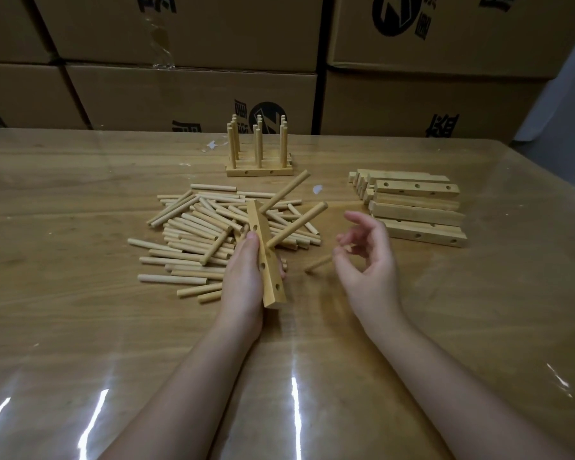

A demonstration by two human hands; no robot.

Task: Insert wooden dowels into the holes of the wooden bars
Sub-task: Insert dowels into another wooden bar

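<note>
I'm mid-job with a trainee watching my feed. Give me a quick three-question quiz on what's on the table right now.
1. How many dowels stick out of the bar that the left hand holds?
2. True or false: the loose dowels lie to the right of the empty bars.
3. Where do the finished bars stand? A. beside the person's elbows. B. at the far side, in front of the cartons. C. on top of the empty bars.
Key: 1. two; 2. false; 3. B.

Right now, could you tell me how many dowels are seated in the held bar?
2. The upper dowel leaves the bar near its far end; the lower dowel leaves it midway, by the left hand. Both point right.
</note>
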